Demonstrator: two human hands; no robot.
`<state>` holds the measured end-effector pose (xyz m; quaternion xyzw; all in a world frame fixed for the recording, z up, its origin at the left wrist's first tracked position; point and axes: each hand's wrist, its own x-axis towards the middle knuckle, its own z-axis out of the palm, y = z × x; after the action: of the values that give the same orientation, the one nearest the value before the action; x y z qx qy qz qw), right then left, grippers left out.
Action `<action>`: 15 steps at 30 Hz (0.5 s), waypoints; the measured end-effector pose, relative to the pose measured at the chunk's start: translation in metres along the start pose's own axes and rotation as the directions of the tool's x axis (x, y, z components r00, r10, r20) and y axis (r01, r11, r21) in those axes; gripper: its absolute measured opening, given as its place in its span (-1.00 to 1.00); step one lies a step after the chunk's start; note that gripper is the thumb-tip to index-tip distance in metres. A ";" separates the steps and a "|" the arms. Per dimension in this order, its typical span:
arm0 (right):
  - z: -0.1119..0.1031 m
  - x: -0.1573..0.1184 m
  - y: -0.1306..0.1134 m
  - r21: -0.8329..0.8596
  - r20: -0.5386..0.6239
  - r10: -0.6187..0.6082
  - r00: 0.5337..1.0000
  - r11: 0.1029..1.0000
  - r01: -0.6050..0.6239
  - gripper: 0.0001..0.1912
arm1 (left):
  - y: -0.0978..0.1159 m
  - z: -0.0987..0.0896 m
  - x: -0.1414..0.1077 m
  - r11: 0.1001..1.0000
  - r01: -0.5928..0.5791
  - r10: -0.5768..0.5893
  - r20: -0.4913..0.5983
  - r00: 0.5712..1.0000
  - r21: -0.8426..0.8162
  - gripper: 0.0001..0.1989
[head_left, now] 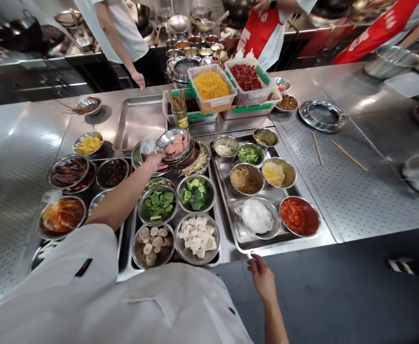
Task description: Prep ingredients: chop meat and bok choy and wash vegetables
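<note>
Left hand (154, 162) clamped on rim of stacked steel bowls (184, 157), pink meat slices (176, 145) on top, by bean sprouts (199, 163); rim grip likely avoids touching food. Right hand (261, 277) empty, fingers loosely apart, near tray (243, 246).

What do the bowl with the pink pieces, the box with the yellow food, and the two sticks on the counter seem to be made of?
The bowl seems polished metal, probably stainless steel: silvery with bright reflections. The box looks like translucent plastic; the yellow food shows through its side. The two sticks look like wood or bamboo, tan and matt; I cannot tell which.
</note>
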<state>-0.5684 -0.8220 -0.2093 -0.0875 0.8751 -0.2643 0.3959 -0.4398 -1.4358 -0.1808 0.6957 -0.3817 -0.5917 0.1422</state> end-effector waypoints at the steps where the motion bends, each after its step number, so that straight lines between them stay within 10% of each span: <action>1: -0.002 -0.001 0.001 0.000 -0.006 0.007 1.000 1.000 -0.007 -0.32 | -0.001 0.001 -0.001 1.000 0.004 -0.004 -0.004 1.000 -0.014 -0.77; 10: 0.016 -0.023 0.013 0.040 -0.018 0.009 1.000 0.999 -0.009 -0.42 | -0.023 -0.004 -0.023 0.987 -0.016 0.013 -0.020 1.000 -0.159 -0.55; 15: 0.036 0.013 -0.082 0.224 0.081 -0.259 0.963 0.946 0.235 -0.39 | -0.019 0.003 -0.026 0.971 -0.060 0.056 -0.025 0.998 -0.231 -0.40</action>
<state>-0.5551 -0.9108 -0.1939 -0.1680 0.8010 -0.3987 0.4138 -0.4360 -1.4044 -0.1752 0.6683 -0.3290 -0.6215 0.2428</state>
